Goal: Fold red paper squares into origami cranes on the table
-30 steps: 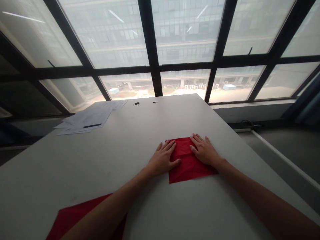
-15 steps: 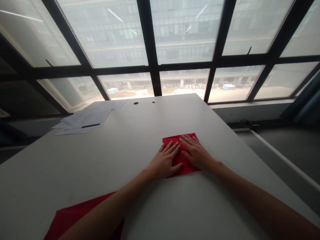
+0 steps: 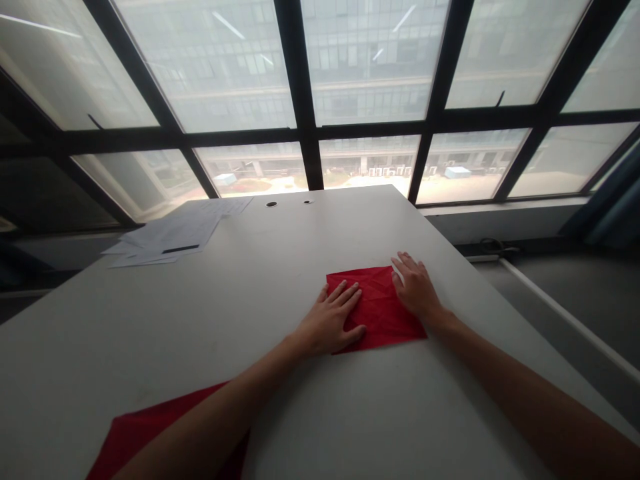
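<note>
A creased red cloth-like square point(image 3: 381, 312) lies flat on the white table point(image 3: 270, 280). On its left part rests my left hand point(image 3: 333, 320), palm down with the fingers spread. My right hand point(image 3: 416, 287) is at the square's right edge, fingers stretched out and a little apart, holding nothing. Whether its palm touches the square I cannot tell. Under my left forearm, near the table's front, lies a larger red piece point(image 3: 150, 423), partly hidden by the arm.
Loose white paper sheets point(image 3: 175, 227) lie at the table's far left with a dark pen-like strip point(image 3: 181, 249) on them. Two round holes, one a cable hole point(image 3: 271, 204), sit near the far edge. Black-framed windows point(image 3: 370, 130) stand behind the table.
My right hand has slid from the middle of the red square to its right edge, uncovering more of the square. My left hand has stayed in place.
</note>
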A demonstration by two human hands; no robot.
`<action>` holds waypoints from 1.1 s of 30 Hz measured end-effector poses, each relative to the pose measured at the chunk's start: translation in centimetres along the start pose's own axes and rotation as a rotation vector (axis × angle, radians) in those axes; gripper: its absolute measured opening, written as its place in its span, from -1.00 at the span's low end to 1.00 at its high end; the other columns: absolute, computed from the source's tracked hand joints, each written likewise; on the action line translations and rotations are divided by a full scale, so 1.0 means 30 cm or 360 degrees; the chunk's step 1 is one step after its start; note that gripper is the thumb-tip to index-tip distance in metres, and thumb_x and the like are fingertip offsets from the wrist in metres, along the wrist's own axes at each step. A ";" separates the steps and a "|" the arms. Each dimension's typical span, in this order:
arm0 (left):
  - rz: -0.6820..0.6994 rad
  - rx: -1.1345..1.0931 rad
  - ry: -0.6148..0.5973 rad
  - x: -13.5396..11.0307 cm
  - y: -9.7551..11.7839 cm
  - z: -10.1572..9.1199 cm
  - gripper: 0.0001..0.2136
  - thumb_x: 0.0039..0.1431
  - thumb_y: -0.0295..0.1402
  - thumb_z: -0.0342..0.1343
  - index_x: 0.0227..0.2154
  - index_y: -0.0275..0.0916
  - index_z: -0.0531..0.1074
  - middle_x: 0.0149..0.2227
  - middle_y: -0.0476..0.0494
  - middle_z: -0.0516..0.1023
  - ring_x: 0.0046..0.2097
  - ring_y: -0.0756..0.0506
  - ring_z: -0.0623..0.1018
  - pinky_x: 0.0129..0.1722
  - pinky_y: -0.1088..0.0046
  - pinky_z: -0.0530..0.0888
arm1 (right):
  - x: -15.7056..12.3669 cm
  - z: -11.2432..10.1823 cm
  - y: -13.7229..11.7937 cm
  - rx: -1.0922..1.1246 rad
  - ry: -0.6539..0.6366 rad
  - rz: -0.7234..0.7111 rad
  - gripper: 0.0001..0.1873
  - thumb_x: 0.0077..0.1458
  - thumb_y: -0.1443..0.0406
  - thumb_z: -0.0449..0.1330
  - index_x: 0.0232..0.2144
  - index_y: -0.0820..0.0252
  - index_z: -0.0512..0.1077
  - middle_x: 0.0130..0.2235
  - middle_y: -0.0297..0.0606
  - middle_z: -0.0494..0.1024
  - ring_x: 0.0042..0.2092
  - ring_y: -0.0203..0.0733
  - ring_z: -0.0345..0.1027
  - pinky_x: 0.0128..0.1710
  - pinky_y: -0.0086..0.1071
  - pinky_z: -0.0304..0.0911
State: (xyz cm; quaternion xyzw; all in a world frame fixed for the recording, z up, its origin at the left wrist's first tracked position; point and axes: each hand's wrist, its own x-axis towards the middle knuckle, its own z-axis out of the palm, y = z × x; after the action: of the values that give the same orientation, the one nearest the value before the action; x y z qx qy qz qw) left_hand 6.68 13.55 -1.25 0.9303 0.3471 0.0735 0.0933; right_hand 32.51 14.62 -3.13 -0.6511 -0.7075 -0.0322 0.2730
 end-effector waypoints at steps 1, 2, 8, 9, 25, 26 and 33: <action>0.0009 -0.0023 0.0017 -0.001 0.003 -0.006 -0.27 0.27 0.14 -0.08 0.39 -0.08 -0.06 0.42 -0.10 0.00 0.43 -0.28 -0.04 0.36 -0.03 -0.17 | -0.004 -0.003 -0.017 0.0066 -0.0039 -0.0122 -0.52 0.30 0.29 -0.06 0.20 0.27 0.31 0.30 0.00 0.26 0.36 0.00 0.02 0.33 0.08 -0.17; 0.0009 -0.0045 0.0047 -0.001 0.007 -0.013 -0.32 0.28 0.12 -0.07 0.37 -0.06 0.03 0.39 -0.09 0.09 0.41 -0.27 0.03 0.36 -0.03 -0.14 | -0.008 -0.005 -0.034 0.0128 -0.0119 -0.0247 -0.53 0.29 0.29 -0.04 0.20 0.22 0.32 0.29 -0.04 0.30 0.35 -0.02 0.05 0.34 0.09 -0.19; -0.0102 -0.0055 0.0345 -0.003 0.015 -0.023 -0.62 0.36 -0.09 -0.05 0.13 -0.04 0.41 0.24 -0.08 0.39 0.27 -0.18 0.32 0.33 0.12 0.07 | -0.030 -0.027 -0.082 0.0336 -0.0542 -0.0609 -0.55 0.28 0.27 0.04 0.19 0.06 0.34 0.28 -0.15 0.33 0.33 0.02 0.08 0.31 0.18 -0.20; -0.0103 -0.0042 0.0341 -0.003 0.011 -0.018 -0.59 0.36 -0.10 -0.04 0.19 -0.06 0.35 0.28 -0.10 0.34 0.30 -0.19 0.29 0.33 0.12 0.06 | -0.031 -0.032 -0.084 0.0340 -0.0559 -0.0630 -0.55 0.28 0.27 0.04 0.20 0.06 0.33 0.28 -0.15 0.32 0.34 0.02 0.07 0.32 0.19 -0.22; -0.0084 0.0035 0.0112 0.005 -0.017 0.013 -0.38 0.34 0.01 -0.12 0.36 -0.15 0.05 0.39 -0.14 0.09 0.42 -0.19 0.02 0.38 0.09 -0.09 | -0.022 -0.029 -0.064 0.0123 -0.0757 -0.0611 -0.38 0.39 0.01 -0.24 0.38 0.09 -0.01 0.41 -0.19 -0.04 0.43 -0.04 -0.22 0.36 0.11 -0.33; -0.0091 0.0036 0.0110 0.005 -0.017 0.013 -0.38 0.34 0.01 -0.12 0.36 -0.14 0.06 0.39 -0.14 0.09 0.42 -0.20 0.03 0.39 0.06 -0.11 | -0.018 -0.027 -0.051 0.0096 -0.0745 -0.0589 -0.38 0.39 0.01 -0.24 0.38 0.11 0.00 0.41 -0.18 -0.03 0.42 -0.04 -0.21 0.36 0.11 -0.30; -0.0112 0.0016 0.0121 0.006 -0.016 0.011 -0.41 0.34 -0.01 -0.09 0.35 -0.09 0.07 0.39 -0.13 0.10 0.41 -0.22 0.05 0.37 -0.09 -0.28 | -0.015 -0.033 -0.039 0.0033 -0.0417 -0.0417 -0.42 0.40 0.14 -0.22 0.33 0.30 0.12 0.37 -0.04 0.10 0.41 -0.04 -0.13 0.36 0.04 -0.21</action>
State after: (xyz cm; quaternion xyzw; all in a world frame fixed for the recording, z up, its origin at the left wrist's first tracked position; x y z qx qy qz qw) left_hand 6.58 13.97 -1.68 0.9145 0.3833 0.1037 0.0778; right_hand 31.76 13.63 -2.11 -0.5490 -0.8161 0.0248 0.1787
